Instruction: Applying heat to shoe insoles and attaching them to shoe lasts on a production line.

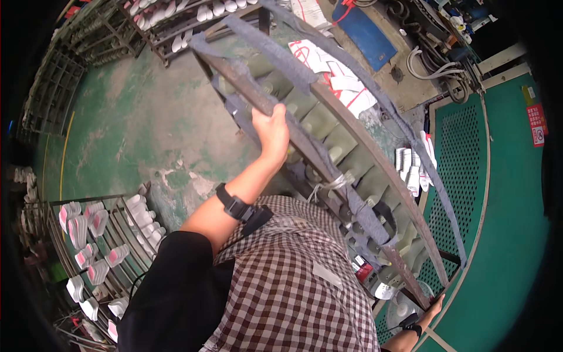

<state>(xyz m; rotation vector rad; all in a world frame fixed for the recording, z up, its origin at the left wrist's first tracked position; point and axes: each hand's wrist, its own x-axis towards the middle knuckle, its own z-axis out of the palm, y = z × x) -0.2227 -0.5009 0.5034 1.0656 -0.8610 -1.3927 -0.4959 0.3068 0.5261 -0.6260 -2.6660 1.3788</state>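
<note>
A long metal rack (358,126) with rusty bars slants across the view in front of my body, from the upper middle to the lower right. Grey felt strips (417,146) wrap or hang from some of its bars. Between the bars sit several olive-green rounded pieces (340,142), their exact kind unclear. My left hand (272,134) is closed around the near felt-covered bar, toward the rack's far end. At the lower right corner my right hand (434,308) grips the frame, its fingers partly hidden. A pale tie (339,182) is knotted around the near bar.
At left stands a rack (123,220) of white and pink shoe-shaped pieces; more shelving (158,26) is behind. White pieces with red edging (337,73) lie beyond my rack, near a blue board (366,38). A perforated green panel (457,158) borders the right. A fan (402,311) stands below.
</note>
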